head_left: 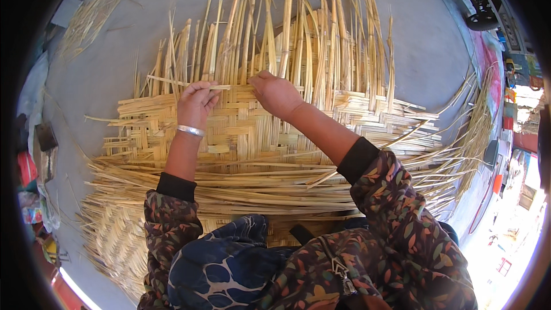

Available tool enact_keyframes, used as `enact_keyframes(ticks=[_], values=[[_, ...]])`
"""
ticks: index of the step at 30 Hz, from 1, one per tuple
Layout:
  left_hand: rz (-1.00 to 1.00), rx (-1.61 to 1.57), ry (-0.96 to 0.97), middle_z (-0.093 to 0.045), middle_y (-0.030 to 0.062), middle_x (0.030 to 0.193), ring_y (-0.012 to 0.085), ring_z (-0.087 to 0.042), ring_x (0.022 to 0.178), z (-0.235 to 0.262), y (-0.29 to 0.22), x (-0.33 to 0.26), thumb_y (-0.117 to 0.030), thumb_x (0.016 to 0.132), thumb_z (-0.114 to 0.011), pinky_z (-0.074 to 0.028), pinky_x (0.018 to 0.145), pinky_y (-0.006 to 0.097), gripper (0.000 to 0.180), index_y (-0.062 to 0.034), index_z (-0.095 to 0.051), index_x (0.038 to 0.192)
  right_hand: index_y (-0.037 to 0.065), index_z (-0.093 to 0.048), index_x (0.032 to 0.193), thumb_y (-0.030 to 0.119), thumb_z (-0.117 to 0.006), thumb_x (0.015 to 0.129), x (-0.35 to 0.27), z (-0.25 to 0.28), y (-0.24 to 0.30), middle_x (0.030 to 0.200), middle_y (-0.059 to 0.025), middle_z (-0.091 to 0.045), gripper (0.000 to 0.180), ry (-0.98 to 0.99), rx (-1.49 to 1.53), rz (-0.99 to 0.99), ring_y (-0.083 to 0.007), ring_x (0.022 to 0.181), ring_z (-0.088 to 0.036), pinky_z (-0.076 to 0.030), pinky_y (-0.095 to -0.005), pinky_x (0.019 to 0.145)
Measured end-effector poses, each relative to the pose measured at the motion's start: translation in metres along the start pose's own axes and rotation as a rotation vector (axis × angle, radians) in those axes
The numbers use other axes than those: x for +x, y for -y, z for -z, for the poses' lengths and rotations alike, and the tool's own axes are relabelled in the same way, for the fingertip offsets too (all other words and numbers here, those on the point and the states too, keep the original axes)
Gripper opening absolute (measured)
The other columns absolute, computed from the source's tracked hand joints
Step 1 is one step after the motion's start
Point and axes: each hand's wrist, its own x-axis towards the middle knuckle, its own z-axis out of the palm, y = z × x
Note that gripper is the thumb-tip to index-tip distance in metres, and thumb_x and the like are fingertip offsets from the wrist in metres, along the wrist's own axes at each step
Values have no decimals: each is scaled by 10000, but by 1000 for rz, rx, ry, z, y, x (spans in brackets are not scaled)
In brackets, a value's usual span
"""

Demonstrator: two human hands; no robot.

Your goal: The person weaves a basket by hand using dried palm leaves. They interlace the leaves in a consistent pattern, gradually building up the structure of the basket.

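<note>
Two bare hands work at the centre of the frame on a half-woven bamboo mat (252, 138) spread over a grey floor (103, 86). Left hand (196, 103), wearing a silver bangle (190, 131), pinches a thin horizontal bamboo strip (172, 82) between its curled fingers at the mat's woven edge. Right hand (276, 95) lies just beside it, fingers pressed together and flat on the weave, fingertips tucked among the upright loose strips (310, 46) that fan toward the upper centre. Long unwoven strips (229, 189) cross the lower middle, above the patterned sleeves.
</note>
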Motion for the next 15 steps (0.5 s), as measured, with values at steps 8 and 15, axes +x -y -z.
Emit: enact_keyframes(ticks=[8,15], values=[[-7,261,122,-591,162,1137,227,-589,1046,-13,-21,20,-22,853,-519,-506,844,320,71,-37,-583,828,73,-580,821,245,-564,847,15,-5,7,847,-97,-563,175,-7,-3,-151,-287,781,-594,-475,-404,699],[-78,568,84,-605,75,1028,121,-570,918,-19,-12,43,-2,841,-467,-496,787,278,144,-49,-595,888,58,-613,852,260,-558,838,19,-4,16,900,-119,-602,210,7,-104,-163,-289,840,-624,-507,-393,718]])
